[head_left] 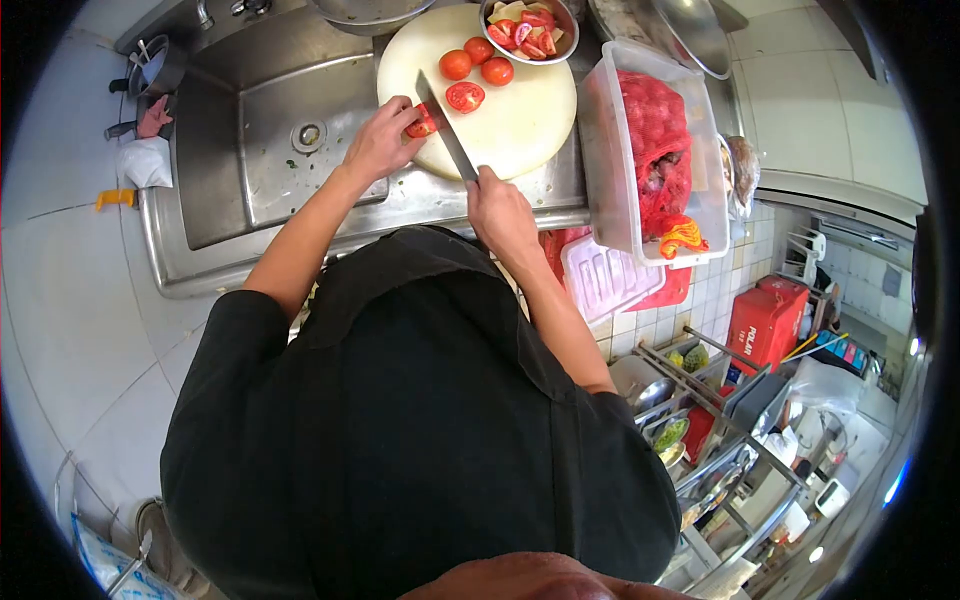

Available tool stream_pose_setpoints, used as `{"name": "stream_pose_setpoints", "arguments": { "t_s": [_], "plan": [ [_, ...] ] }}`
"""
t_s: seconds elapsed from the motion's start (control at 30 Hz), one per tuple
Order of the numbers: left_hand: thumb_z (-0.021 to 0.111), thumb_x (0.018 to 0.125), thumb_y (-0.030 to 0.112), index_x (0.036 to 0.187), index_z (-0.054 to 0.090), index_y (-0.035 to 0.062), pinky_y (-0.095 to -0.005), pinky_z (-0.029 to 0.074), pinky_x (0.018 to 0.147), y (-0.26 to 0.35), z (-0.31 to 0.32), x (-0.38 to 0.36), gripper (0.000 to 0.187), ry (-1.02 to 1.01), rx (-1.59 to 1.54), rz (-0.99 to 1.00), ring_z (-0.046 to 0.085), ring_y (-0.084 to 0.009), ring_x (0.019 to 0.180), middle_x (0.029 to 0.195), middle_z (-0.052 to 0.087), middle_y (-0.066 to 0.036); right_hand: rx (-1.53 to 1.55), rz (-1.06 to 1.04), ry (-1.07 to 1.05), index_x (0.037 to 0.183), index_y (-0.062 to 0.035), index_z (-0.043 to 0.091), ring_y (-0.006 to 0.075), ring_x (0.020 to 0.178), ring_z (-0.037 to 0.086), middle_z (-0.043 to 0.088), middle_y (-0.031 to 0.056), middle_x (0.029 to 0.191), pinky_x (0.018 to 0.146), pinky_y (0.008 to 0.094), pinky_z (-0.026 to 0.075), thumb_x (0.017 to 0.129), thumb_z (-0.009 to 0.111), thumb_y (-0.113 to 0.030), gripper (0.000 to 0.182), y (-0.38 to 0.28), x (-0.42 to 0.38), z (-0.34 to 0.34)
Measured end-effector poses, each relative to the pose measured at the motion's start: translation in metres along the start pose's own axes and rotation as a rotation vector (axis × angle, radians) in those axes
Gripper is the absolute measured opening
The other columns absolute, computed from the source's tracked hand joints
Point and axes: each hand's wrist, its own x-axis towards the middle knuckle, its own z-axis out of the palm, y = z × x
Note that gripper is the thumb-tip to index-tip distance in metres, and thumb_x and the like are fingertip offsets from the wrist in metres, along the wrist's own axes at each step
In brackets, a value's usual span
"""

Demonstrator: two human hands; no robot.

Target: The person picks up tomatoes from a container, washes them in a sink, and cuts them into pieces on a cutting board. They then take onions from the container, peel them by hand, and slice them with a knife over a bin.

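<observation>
My right hand (pixel 497 205) is wrapped round the handle of a kitchen knife (pixel 448 128), its blade slanting up and left over a round white cutting board (pixel 530 115). At the board's left edge, the fingers of my left hand (pixel 385 143) are closed on a piece of cut tomato (pixel 421 122), just left of the blade. A tomato half (pixel 465 97) lies cut face up to the right of the blade. Behind it sit whole tomatoes (pixel 480 50), several together. A metal bowl (pixel 556 50) of tomato wedges and pale chunks stands at the board's far right.
Left of the board is a steel sink (pixel 270 180) with a drain. On the right, a clear plastic bin (pixel 612 170) holds a red mesh sack (pixel 655 130). A metal rack (pixel 740 430) and a red cooler box (pixel 768 325) are farther right.
</observation>
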Motion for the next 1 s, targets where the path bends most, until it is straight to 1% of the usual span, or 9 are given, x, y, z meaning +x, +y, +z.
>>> {"name": "stream_pose_setpoints", "arguments": {
  "t_s": [0.13, 0.23, 0.33, 0.43, 0.57, 0.63, 0.73, 0.87, 1.0],
  "plan": [
    [0.076, 0.079, 0.017, 0.113, 0.067, 0.0038, -0.0441, 0.054, 0.083, 0.004, -0.001, 0.002, 0.037, 0.011, 0.005, -0.032, 0.064, -0.0362, 0.099, 0.113, 0.060, -0.014, -0.029, -0.022, -0.020, 0.100, 0.0031, 0.058, 0.0508, 0.077, 0.067, 0.066, 0.0317, 0.075, 0.076, 0.0592, 0.052, 0.097, 0.049, -0.017, 0.022, -0.016, 0.028, 0.013],
    [0.077, 0.079, 0.017, 0.110, 0.068, 0.0042, -0.0438, 0.053, 0.085, 0.001, 0.000, -0.001, 0.034, 0.017, -0.017, -0.050, 0.063, -0.0360, 0.100, 0.112, 0.061, -0.014, -0.035, 0.012, -0.073, 0.100, 0.0038, 0.058, 0.0506, 0.081, 0.067, 0.067, 0.0322, 0.080, 0.078, 0.0594, 0.052, 0.098, 0.047, -0.019, 0.025, -0.012, 0.025, 0.020],
    [0.077, 0.080, 0.016, 0.109, 0.067, 0.0030, -0.0412, 0.053, 0.087, -0.011, 0.002, -0.006, 0.033, 0.049, -0.014, -0.007, 0.064, -0.0346, 0.102, 0.115, 0.062, -0.014, 0.016, 0.037, -0.124, 0.101, 0.0032, 0.058, 0.0501, 0.085, 0.067, 0.067, 0.0328, 0.085, 0.079, 0.0595, 0.051, 0.098, 0.050, -0.020, 0.024, 0.033, -0.005, 0.037],
    [0.078, 0.081, 0.012, 0.105, 0.066, 0.0026, -0.0394, 0.052, 0.088, -0.013, -0.004, -0.015, 0.029, 0.081, -0.069, 0.006, 0.064, -0.0318, 0.101, 0.113, 0.063, -0.014, -0.031, 0.137, -0.192, 0.103, 0.0018, 0.059, 0.0499, 0.087, 0.066, 0.067, 0.0332, 0.086, 0.080, 0.0595, 0.050, 0.099, 0.053, -0.021, 0.024, 0.022, -0.029, 0.001],
    [0.076, 0.084, 0.012, 0.105, 0.066, 0.0031, -0.0376, 0.054, 0.085, -0.009, -0.005, -0.025, 0.026, 0.082, -0.147, -0.033, 0.065, -0.0309, 0.098, 0.113, 0.062, -0.011, -0.009, 0.097, -0.124, 0.101, 0.0008, 0.060, 0.0506, 0.083, 0.065, 0.066, 0.0320, 0.080, 0.077, 0.0599, 0.050, 0.099, 0.056, -0.023, 0.024, 0.016, -0.028, -0.009],
    [0.076, 0.084, 0.014, 0.105, 0.066, 0.0031, -0.0374, 0.055, 0.083, -0.006, -0.005, -0.026, 0.026, 0.094, -0.138, -0.023, 0.065, -0.0310, 0.097, 0.112, 0.062, -0.012, 0.035, 0.082, -0.062, 0.098, 0.0010, 0.059, 0.0511, 0.080, 0.065, 0.065, 0.0313, 0.078, 0.075, 0.0601, 0.049, 0.099, 0.056, -0.023, 0.024, 0.001, -0.021, -0.007],
    [0.076, 0.085, 0.016, 0.103, 0.065, 0.0020, -0.0387, 0.055, 0.082, -0.003, -0.003, -0.021, 0.025, 0.093, -0.076, -0.024, 0.066, -0.0332, 0.096, 0.113, 0.062, -0.015, 0.008, 0.017, -0.054, 0.095, 0.0009, 0.058, 0.0517, 0.077, 0.065, 0.065, 0.0307, 0.076, 0.075, 0.0600, 0.050, 0.099, 0.056, -0.022, 0.023, -0.014, -0.005, -0.004],
    [0.076, 0.086, 0.018, 0.102, 0.066, 0.0007, -0.0413, 0.055, 0.081, -0.011, -0.004, -0.014, 0.025, 0.079, 0.014, 0.024, 0.066, -0.0358, 0.094, 0.111, 0.062, -0.016, -0.021, -0.007, -0.035, 0.100, 0.0008, 0.060, 0.0510, 0.078, 0.065, 0.066, 0.0311, 0.078, 0.074, 0.0591, 0.050, 0.099, 0.057, -0.023, 0.024, -0.019, 0.016, 0.012],
    [0.076, 0.086, 0.016, 0.100, 0.066, -0.0006, -0.0418, 0.055, 0.080, -0.011, -0.008, -0.013, 0.024, 0.100, 0.022, 0.060, 0.066, -0.0355, 0.093, 0.107, 0.063, -0.017, -0.027, -0.018, -0.042, 0.099, 0.0011, 0.059, 0.0508, 0.078, 0.066, 0.066, 0.0308, 0.077, 0.075, 0.0588, 0.051, 0.098, 0.056, -0.021, 0.023, -0.026, 0.022, 0.012]
  ]
}}
